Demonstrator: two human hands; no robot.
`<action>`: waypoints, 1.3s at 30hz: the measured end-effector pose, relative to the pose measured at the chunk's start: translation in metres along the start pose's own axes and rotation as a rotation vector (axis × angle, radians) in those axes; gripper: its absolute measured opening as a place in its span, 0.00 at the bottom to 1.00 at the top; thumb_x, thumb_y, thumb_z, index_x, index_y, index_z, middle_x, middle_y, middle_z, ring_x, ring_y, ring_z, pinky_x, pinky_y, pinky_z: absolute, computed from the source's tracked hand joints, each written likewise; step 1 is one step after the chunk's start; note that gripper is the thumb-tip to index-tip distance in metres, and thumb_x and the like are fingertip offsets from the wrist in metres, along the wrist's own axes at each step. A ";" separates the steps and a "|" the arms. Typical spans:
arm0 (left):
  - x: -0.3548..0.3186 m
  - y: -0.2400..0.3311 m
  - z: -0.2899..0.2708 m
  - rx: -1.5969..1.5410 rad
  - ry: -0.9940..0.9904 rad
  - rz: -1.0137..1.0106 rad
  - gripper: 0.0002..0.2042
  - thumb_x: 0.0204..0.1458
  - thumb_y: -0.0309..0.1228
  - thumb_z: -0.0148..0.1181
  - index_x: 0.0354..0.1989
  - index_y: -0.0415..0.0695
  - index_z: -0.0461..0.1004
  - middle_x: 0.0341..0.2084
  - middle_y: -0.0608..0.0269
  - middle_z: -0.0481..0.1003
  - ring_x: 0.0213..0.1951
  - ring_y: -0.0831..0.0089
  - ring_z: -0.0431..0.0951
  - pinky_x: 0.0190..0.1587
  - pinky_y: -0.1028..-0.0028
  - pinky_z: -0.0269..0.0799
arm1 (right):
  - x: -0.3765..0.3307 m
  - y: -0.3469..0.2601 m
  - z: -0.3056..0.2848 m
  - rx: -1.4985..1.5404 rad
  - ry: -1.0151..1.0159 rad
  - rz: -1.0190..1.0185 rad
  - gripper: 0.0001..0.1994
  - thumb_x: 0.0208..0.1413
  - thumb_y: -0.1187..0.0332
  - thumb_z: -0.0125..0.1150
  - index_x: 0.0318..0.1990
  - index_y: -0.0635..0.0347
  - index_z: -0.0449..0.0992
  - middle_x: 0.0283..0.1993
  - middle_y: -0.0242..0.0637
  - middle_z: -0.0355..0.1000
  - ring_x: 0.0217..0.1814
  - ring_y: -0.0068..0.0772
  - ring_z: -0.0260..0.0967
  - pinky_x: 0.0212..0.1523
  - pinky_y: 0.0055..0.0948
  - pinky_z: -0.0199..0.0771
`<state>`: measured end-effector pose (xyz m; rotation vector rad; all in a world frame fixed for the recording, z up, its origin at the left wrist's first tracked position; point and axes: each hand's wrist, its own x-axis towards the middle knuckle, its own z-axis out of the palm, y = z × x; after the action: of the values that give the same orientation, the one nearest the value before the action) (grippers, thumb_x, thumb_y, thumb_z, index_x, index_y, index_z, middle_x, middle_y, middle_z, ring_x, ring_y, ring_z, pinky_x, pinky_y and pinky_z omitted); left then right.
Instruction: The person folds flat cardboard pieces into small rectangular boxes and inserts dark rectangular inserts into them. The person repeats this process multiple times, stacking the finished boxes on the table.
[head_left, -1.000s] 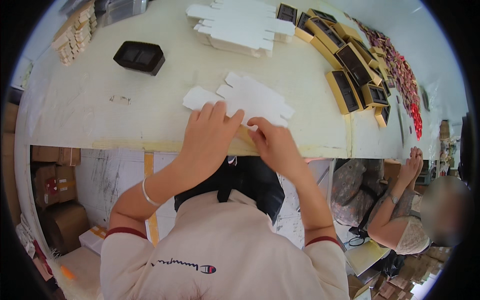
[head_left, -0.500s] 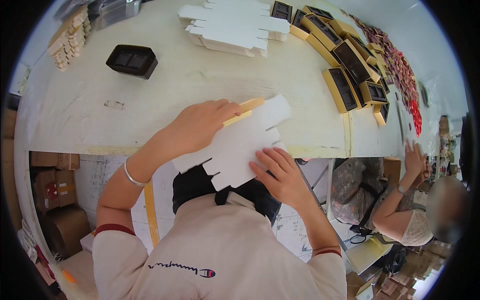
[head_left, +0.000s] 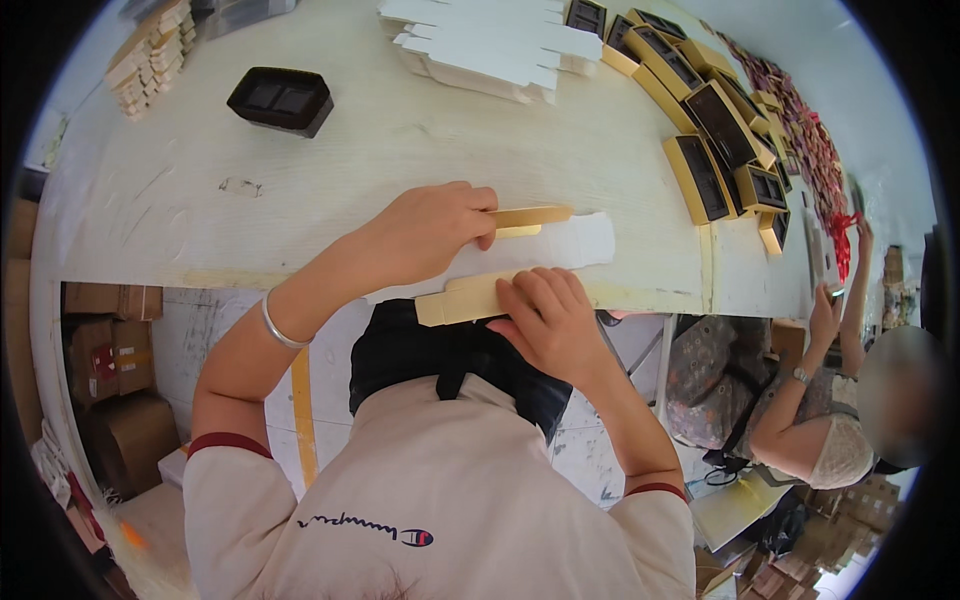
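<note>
Both hands were clamped on a flat white-and-gold cardboard box blank (head_left: 520, 255) at the tabletop's (head_left: 380, 150) near edge: left hand (head_left: 425, 232) pinning it down, right hand (head_left: 545, 320) pressing its gold flap, probably creasing it.

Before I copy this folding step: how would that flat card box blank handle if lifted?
The box blank is thin sheet, so probably light and bendy. It overhangs the table edge under both hands, so it likely flexes at its creases.

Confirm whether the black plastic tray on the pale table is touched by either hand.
No: the black plastic tray sits alone far up the table, while both hands fold flat gold-and-white cardboard at the near edge.
</note>
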<state>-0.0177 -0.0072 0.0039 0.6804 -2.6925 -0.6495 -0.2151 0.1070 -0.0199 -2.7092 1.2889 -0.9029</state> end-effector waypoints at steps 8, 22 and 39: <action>-0.006 0.026 -0.014 0.022 -0.087 0.018 0.06 0.47 0.30 0.64 0.30 0.42 0.76 0.43 0.59 0.70 0.44 0.60 0.70 0.45 0.65 0.68 | 0.014 0.009 -0.001 0.131 -0.084 0.069 0.09 0.38 0.75 0.61 0.30 0.62 0.71 0.31 0.37 0.62 0.34 0.40 0.65 0.36 0.34 0.68; -0.017 0.040 0.018 0.053 0.123 -0.185 0.08 0.46 0.30 0.64 0.30 0.39 0.78 0.47 0.55 0.68 0.46 0.55 0.68 0.45 0.61 0.68 | 0.010 0.032 -0.055 -0.081 0.010 0.318 0.16 0.47 0.75 0.60 0.47 0.60 0.75 0.47 0.47 0.71 0.45 0.45 0.71 0.43 0.40 0.71; -0.030 0.003 0.009 -0.144 -0.008 0.198 0.17 0.33 0.25 0.71 0.36 0.41 0.77 0.43 0.63 0.72 0.40 0.63 0.72 0.41 0.69 0.73 | 0.004 0.014 -0.026 0.270 -0.184 0.000 0.13 0.41 0.66 0.71 0.34 0.60 0.76 0.48 0.40 0.66 0.43 0.43 0.66 0.44 0.36 0.67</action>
<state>0.0031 0.0132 -0.0068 0.3698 -2.6433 -0.7841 -0.2367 0.1012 0.0005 -2.5141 1.0485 -0.7447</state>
